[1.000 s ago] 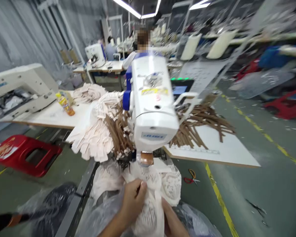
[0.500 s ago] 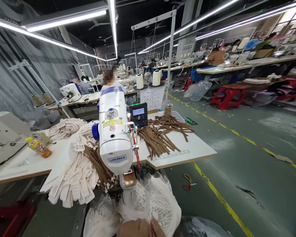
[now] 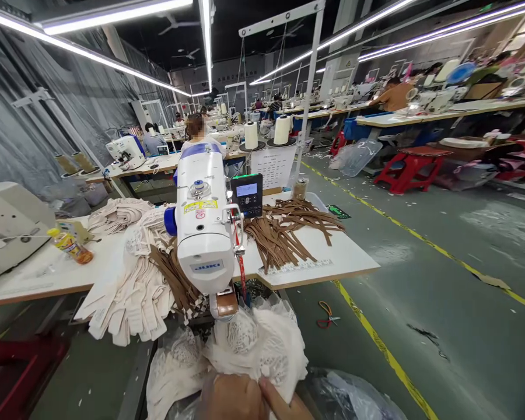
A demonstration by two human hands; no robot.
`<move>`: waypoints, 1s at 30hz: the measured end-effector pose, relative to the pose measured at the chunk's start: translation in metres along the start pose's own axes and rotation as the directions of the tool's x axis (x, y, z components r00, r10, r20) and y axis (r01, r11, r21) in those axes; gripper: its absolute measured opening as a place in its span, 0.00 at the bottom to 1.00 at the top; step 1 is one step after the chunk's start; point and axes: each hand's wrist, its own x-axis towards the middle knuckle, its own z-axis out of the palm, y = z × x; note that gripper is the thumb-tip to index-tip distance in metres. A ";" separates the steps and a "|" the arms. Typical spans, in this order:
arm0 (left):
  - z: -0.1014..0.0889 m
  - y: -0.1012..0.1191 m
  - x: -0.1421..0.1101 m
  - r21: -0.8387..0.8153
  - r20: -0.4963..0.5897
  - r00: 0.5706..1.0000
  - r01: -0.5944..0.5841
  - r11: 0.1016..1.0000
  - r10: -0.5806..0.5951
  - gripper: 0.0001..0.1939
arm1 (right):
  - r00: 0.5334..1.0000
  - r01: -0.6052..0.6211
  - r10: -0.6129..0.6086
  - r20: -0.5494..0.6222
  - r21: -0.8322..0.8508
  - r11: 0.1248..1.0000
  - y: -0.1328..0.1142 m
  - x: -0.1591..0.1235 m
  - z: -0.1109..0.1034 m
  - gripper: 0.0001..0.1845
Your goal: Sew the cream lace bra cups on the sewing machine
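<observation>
A heap of white lace fabric (image 3: 254, 344) lies just under the head of a white sewing machine (image 3: 201, 233). At the bottom edge of the view, my left hand (image 3: 228, 399) is curled over the near end of the lace, knuckles up. My right hand (image 3: 285, 406) shows only a finger and the edge of the palm, pressed against the same lace beside the left hand. The fingertips of both hands are hidden by the fabric and the picture's edge.
The white table (image 3: 336, 262) carries brown strips (image 3: 284, 233), cream cut pieces (image 3: 131, 291), a control panel (image 3: 247, 195) and a bottle (image 3: 72, 248). Scissors (image 3: 326, 314) lie on the floor by a yellow line (image 3: 376, 344). A red stool (image 3: 17, 367) is on the left, a clear plastic bag (image 3: 354, 396) at the right. Other people work at tables behind.
The view has lifted from the hands and lace toward the room. My hands have slid to the bottom edge and still grip the lace.
</observation>
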 end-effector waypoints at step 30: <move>-0.073 -0.131 0.100 -0.408 0.643 0.737 0.560 0.721 -0.209 0.19 | 0.661 0.749 -0.480 0.577 -0.462 0.475 -0.136 0.091 -0.043 0.22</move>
